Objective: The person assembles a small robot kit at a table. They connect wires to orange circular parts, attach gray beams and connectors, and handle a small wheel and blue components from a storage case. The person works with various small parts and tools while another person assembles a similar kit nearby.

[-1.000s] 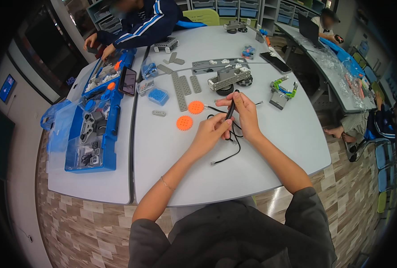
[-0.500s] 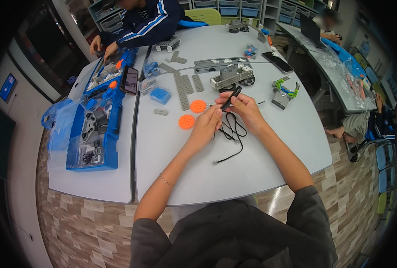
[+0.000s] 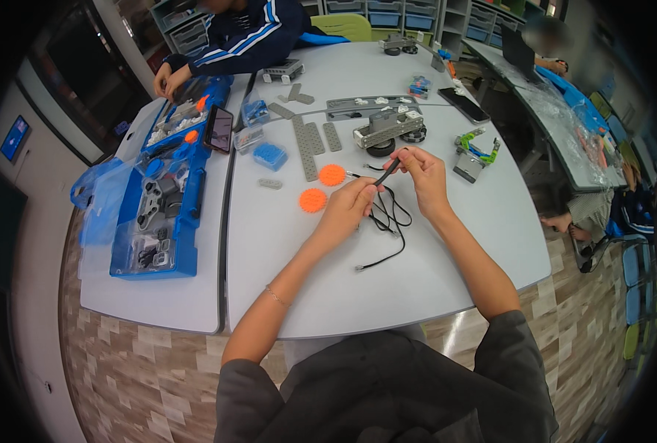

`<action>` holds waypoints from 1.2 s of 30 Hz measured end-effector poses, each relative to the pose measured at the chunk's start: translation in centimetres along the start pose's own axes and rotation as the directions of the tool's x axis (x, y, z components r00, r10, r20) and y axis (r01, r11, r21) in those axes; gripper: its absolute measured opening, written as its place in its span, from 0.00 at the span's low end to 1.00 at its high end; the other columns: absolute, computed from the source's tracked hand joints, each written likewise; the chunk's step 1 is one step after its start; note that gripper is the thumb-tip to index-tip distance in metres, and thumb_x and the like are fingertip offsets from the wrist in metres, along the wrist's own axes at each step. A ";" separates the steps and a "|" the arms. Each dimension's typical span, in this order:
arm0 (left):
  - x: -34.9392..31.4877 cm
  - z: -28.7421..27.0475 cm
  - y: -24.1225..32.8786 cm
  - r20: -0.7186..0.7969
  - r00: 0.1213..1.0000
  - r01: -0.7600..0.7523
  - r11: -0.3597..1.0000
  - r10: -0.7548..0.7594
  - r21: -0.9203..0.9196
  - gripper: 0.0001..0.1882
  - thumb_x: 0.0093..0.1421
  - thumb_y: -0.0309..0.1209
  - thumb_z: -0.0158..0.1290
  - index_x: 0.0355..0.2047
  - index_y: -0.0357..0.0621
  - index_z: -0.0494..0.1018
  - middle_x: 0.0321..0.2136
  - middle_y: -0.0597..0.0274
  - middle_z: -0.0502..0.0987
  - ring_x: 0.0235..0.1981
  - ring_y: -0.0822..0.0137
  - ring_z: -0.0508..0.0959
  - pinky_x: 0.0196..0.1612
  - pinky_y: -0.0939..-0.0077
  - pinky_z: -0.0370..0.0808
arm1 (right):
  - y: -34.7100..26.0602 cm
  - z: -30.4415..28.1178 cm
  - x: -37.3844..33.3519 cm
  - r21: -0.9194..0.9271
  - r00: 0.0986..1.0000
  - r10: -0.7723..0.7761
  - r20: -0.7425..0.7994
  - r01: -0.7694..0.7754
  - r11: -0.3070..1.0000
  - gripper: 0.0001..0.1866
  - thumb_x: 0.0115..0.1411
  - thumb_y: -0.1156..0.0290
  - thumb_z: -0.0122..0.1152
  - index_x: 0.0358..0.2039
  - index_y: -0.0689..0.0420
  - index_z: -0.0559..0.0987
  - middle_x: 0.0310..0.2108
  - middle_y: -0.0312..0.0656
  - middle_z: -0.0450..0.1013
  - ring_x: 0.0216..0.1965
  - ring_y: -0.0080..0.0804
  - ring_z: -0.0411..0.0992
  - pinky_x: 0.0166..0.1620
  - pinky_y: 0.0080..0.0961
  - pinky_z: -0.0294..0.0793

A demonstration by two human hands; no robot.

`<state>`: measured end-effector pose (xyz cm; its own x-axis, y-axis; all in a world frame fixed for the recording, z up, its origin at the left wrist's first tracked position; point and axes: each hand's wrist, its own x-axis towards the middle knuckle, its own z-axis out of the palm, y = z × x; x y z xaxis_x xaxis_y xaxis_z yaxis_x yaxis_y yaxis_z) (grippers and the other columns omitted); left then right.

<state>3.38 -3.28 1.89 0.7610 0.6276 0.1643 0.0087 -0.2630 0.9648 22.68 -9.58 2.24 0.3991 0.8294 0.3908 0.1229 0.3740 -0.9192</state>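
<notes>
A black cable is stretched on a slant between my two hands above the table. My left hand pinches its lower end, and my right hand grips the upper end with bent fingers. Loose black cable loops with clear plugs hang or lie on the table just below and between the hands. Left of my left hand lie two orange toothed discs. Beyond my hands stands a grey wheeled chassis with black tyres. A green-and-blue claw piece on a grey block sits right of my right hand.
Grey perforated plates and small boxes of blue pieces lie at the table's left side. A blue parts case stands on the adjoining left table, where another person's hands work. A phone rests at the right edge.
The held cable section has straightened out between my hands. My right hand has shifted slightly right, drawing away from the left. The view has moved a little.
</notes>
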 end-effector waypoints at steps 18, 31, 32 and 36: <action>-7.9 -18.0 5.9 -0.290 0.840 0.064 0.447 0.459 0.892 0.11 0.62 0.16 0.49 0.45 0.36 0.69 0.40 0.44 0.74 0.43 0.40 0.77 0.43 0.50 0.74 | 0.5 1.6 -0.9 -0.399 0.987 -0.063 0.150 0.118 0.909 0.14 0.73 0.67 0.51 0.46 0.62 0.82 0.28 0.40 0.82 0.32 0.24 0.80 0.40 0.22 0.77; -14.9 -34.2 3.8 -0.464 0.850 0.480 -0.005 0.251 0.877 0.11 0.60 0.18 0.51 0.43 0.40 0.73 0.41 0.52 0.77 0.45 0.48 0.80 0.42 0.54 0.78 | 0.9 1.6 -1.1 -0.435 0.995 0.000 0.102 0.045 0.899 0.15 0.72 0.65 0.53 0.43 0.62 0.83 0.22 0.38 0.78 0.27 0.20 0.77 0.34 0.20 0.73; -14.5 -35.0 3.4 -0.447 0.859 0.467 -0.026 0.249 0.884 0.11 0.60 0.19 0.51 0.43 0.40 0.73 0.41 0.51 0.77 0.45 0.48 0.80 0.42 0.54 0.78 | 0.9 1.5 -1.1 -0.426 0.995 0.013 0.098 0.031 0.904 0.15 0.72 0.65 0.53 0.43 0.62 0.83 0.22 0.37 0.78 0.27 0.20 0.77 0.34 0.20 0.73; -12.7 -36.6 1.6 -0.434 0.896 0.441 -0.074 0.089 0.895 0.08 0.63 0.26 0.54 0.43 0.40 0.75 0.41 0.49 0.79 0.45 0.47 0.81 0.44 0.53 0.79 | 0.7 1.4 -1.1 -0.470 0.995 -0.005 0.101 0.052 0.881 0.14 0.72 0.65 0.54 0.43 0.60 0.83 0.21 0.37 0.78 0.26 0.19 0.77 0.33 0.20 0.73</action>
<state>-29.99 15.13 8.85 0.4013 0.8572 0.3228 0.9150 -0.3594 -0.1832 21.05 -9.58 1.22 0.3044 0.8655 0.3979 0.5564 0.1775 -0.8118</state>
